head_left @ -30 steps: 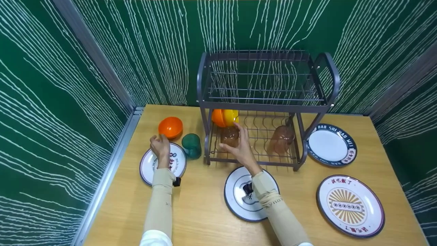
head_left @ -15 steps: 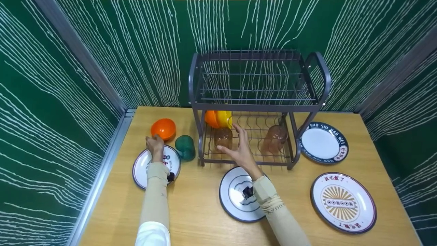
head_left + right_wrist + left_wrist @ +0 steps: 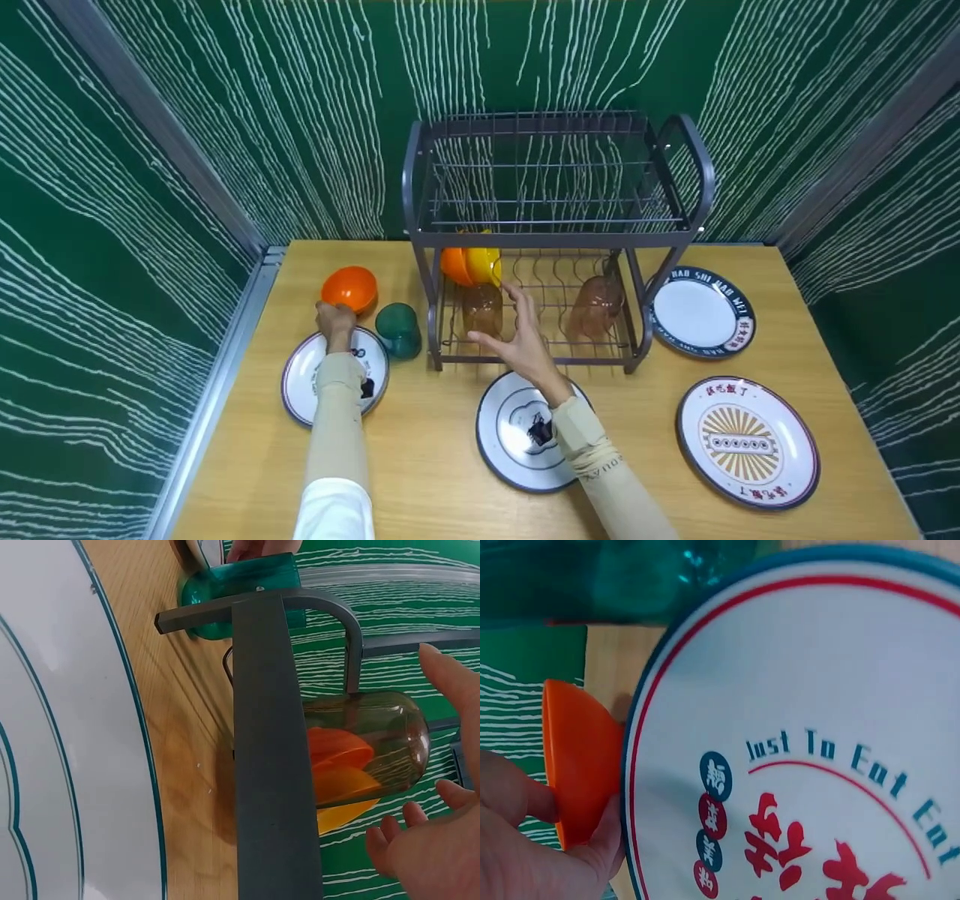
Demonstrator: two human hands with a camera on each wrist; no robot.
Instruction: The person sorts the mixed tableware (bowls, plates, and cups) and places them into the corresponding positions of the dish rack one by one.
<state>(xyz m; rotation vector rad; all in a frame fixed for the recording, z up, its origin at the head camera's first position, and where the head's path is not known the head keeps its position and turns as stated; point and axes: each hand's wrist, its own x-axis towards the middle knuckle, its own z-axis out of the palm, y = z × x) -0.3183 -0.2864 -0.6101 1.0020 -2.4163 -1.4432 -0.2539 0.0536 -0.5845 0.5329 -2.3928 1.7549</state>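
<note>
Head view: the left sleeve covered part of the left plate; the right sleeve overlapped the central plate. Left wrist view: the left hand, its thumb masking part of the orange bowl, and the green glass were cropped. Right wrist view: the right edge truncated the right hand.

My head view is evenly bright; the left wrist feed (dimmer, softer) blurs the green cup, while the right shows shine on the brown glass and shadowed table.
</note>
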